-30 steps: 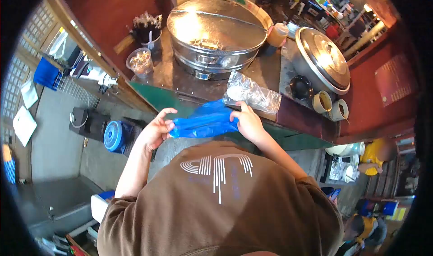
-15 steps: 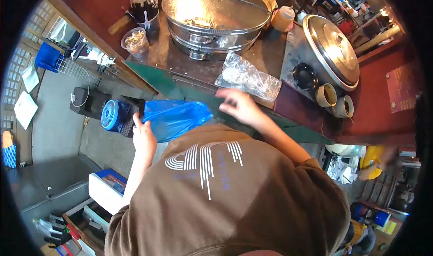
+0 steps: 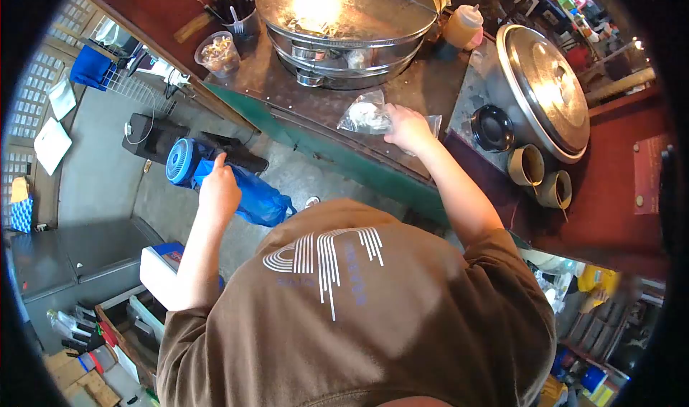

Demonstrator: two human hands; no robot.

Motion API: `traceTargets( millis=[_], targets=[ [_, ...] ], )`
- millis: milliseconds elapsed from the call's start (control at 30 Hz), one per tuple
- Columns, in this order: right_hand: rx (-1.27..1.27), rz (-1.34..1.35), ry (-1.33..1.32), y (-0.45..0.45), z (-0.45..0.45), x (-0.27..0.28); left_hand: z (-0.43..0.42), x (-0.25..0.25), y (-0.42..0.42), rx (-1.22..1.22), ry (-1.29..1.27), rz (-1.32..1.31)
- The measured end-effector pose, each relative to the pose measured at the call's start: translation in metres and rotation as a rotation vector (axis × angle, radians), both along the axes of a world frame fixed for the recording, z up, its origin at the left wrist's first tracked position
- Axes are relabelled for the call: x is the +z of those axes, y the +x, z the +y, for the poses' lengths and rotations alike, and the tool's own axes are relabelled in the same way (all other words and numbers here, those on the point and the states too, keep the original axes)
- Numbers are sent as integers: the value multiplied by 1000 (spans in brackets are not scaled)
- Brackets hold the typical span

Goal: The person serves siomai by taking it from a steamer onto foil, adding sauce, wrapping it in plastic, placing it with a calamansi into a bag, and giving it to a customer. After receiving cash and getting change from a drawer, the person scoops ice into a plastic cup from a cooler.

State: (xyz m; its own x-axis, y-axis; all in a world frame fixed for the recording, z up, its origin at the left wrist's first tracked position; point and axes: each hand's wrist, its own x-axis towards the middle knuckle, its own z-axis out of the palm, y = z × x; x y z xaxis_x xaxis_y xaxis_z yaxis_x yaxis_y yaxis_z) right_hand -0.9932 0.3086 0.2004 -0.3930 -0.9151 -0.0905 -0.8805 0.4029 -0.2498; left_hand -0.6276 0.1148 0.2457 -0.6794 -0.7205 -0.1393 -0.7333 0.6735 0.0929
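Observation:
My left hand (image 3: 221, 190) is closed around the top of a blue plastic bag (image 3: 260, 199). The bag hangs down to the right of the fist, bunched and narrow. Over the counter's front edge, my right hand (image 3: 410, 128) grips a clear plastic bag (image 3: 364, 114) that lies on the wooden counter (image 3: 305, 109). Something white shows inside the clear bag. Part of this bag is hidden under my palm.
Behind the clear bag stands a round metal steamer (image 3: 344, 55). A plastic tub (image 3: 217, 54), a sauce bottle (image 3: 461, 25), a black bowl (image 3: 492, 128), two cups (image 3: 526, 164) and a large lidded pot (image 3: 549, 91) line the counter. A blue fan (image 3: 181, 161) is at left.
My right hand has reached forward and right onto the clear bag and closed on it. The blue bag, spread wide before, now hangs gathered from my left hand.

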Motion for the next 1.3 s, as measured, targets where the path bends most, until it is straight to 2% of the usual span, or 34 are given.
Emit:
traceTargets(
  millis=[100,133,233,300,400,467,567,600,700,800,900,967,1067,1200,1300],
  targets=[
    [26,1,-27,-3,3,-3,8,29,-13,-66,66,149],
    [38,4,-42,-5,5,-5,13,42,-25,38,211,156],
    [66,-36,-135,-13,16,-7,29,49,-43,3,300,271],
    [41,-60,-86,-18,22,0,42,53,-56,-45,395,327],
    [49,-61,-141,-29,38,26,57,52,-77,-3,645,422],
    [41,-67,-186,-35,47,51,70,65,-99,56,900,519],
    [37,-27,-205,-47,57,107,84,64,-133,67,1151,557],
    [50,-7,-229,-51,59,124,90,72,-146,28,1196,532],
    [48,11,-239,-56,62,179,96,48,-190,-111,1256,574],
    [85,31,-264,-53,56,213,118,66,-235,-51,1314,601],
    [179,80,-339,-60,43,213,128,71,-269,-6,1594,764],
    [152,87,-316,-49,36,218,122,54,-290,-22,1834,835],
    [169,57,-363,-54,21,185,108,33,-301,-13,2101,856],
    [139,-82,-325,-48,14,137,89,-15,-296,-26,2102,809],
    [125,-166,-280,-47,17,93,67,-76,-296,19,2025,621]
  ],
)
